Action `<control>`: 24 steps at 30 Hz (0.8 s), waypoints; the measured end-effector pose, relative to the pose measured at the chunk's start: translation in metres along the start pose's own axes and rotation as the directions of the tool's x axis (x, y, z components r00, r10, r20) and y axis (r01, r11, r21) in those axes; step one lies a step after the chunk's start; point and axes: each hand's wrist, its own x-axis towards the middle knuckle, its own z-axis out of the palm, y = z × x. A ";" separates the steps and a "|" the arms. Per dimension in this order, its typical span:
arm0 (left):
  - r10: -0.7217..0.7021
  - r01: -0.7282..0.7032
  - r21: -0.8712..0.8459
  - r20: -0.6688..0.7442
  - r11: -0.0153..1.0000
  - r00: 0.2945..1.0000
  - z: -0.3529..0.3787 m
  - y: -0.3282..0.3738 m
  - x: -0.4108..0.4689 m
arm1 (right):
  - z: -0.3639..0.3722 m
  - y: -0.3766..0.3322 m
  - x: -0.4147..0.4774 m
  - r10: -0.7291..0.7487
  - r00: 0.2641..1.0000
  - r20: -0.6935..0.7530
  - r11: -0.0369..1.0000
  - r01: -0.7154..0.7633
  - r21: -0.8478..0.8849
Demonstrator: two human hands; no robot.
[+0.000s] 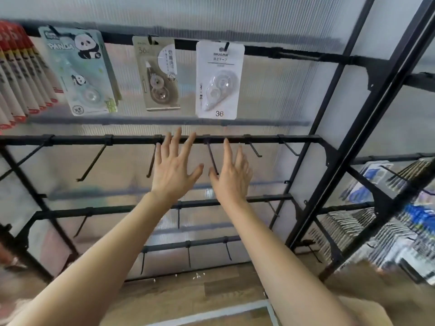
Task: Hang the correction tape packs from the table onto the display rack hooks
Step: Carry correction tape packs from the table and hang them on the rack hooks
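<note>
My fingers (175, 142) on both hands spread open, empty; hung correction tape packs (219, 78) at twelve o'clock, bare hook (211, 158) between hands.

Red-and-white packs (21, 74) far left; wooden floor (183, 292) below.

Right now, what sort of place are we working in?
Likely a stationery shop aisle: carded correction tape packs, like the panda pack and the white pack, hang from a black display rack, with more stocked racks alongside.
</note>
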 end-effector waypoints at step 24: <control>-0.403 0.401 0.085 0.356 0.912 0.843 0.012 0.074 -0.331 | -0.039 0.100 -0.300 0.073 0.891 0.449 0.985 0.007 -0.174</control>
